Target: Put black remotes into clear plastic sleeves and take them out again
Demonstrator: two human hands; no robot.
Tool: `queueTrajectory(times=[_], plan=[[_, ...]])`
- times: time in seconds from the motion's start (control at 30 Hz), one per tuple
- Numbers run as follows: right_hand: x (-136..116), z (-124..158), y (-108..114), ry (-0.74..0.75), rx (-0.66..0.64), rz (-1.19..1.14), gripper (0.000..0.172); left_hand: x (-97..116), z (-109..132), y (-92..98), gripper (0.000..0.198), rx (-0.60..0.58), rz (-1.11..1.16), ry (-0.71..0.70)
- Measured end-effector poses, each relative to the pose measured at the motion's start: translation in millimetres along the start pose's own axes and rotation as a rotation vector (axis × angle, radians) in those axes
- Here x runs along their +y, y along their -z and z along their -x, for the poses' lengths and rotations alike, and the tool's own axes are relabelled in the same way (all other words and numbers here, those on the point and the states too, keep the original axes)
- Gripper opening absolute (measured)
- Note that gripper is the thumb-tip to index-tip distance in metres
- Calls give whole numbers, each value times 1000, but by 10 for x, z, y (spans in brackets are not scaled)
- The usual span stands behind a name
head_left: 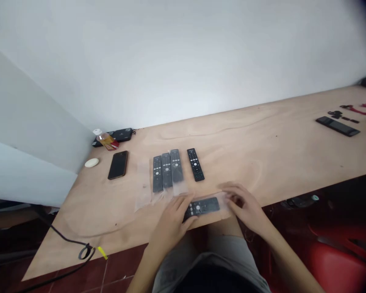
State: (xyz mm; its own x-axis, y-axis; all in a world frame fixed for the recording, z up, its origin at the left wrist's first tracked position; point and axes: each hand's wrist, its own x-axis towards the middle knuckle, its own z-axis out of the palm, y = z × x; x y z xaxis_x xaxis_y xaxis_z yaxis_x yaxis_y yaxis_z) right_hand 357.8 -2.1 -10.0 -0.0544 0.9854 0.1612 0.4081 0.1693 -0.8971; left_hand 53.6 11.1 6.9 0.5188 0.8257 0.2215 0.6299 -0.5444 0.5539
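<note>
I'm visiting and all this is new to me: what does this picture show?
There's no machine here: these are a person's bare hands, seen by one camera worn on the head, looking forward and down. The left hand holds one end of a remote in a clear bag; the right hand is at the bag's other end, too blurred to tell whether it grips. Farther back on the wooden table lie three bagged remotes side by side, with an unbagged remote to their right. A phone and a bottle are off to the left.
</note>
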Motion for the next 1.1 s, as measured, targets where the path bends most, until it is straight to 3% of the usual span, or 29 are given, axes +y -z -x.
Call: queueTrajectory(times=[0.03,0.1,0.23,0.3,0.4,0.53,0.73,1.1], plan=[[6,21,92,57,37,124,31,19,5,-10,75,-15,0,-5],[-45,44,192,175,-13,288,37,106,-41,-57,78,-49,0,-25],[-264,93,132,336,-347,322,52,222,-248,-92,57,-40,32,-79],[-334,160,71,349,-371,317,57,129,-320,-44,40,57,13,-74],[-371,294,-24,362,-356,343,68,-156,-333,30,34,219,-109,-5],[-432,319,-280,367,-410,432,80,-422,-268,7,33,270,-193,41],[-596,-93,-679,396,-402,442,65,-396,-244,-61,29,281,-190,45],[-574,-456,-711,366,-336,277,35,-350,-206,-45,30,352,-129,81]])
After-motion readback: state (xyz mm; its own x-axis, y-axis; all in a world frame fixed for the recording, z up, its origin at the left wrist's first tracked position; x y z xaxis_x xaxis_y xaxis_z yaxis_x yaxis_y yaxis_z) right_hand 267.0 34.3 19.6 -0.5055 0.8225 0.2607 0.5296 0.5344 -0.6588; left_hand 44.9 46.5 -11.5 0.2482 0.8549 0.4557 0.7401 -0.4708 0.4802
